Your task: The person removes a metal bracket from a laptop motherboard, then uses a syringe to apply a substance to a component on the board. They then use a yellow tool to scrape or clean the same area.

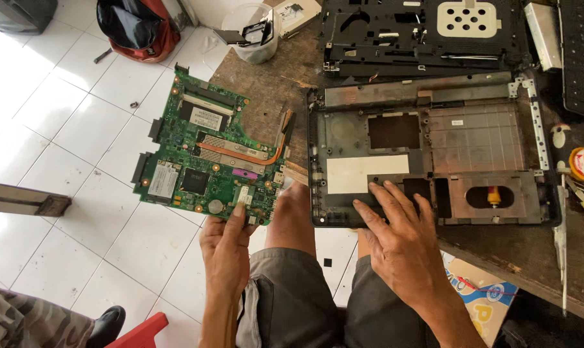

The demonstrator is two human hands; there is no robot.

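Nearest the camera, the person sits with knees in grey shorts (317,303) right at the front edge of the wooden bench (266,90). There's plenty of open room on the left side, just white tiled floor (66,129), while the bench itself is pretty crowded.

The left hand (226,254) holds up a green motherboard (211,151) out over the floor, off the left edge of the bench. Its fingers pinch the board's bottom edge, thumb on the component side, and the rest of the board sticks up and away from the hand, tilted.

The right hand (398,241) lies flat with fingers spread on the front edge of the empty laptop base (427,158), gripping nothing. The base sits at the bench's near edge.

Further back there's another black laptop shell (421,32), a clear plastic tub (256,35), and a red and black bag (137,26) on the floor.
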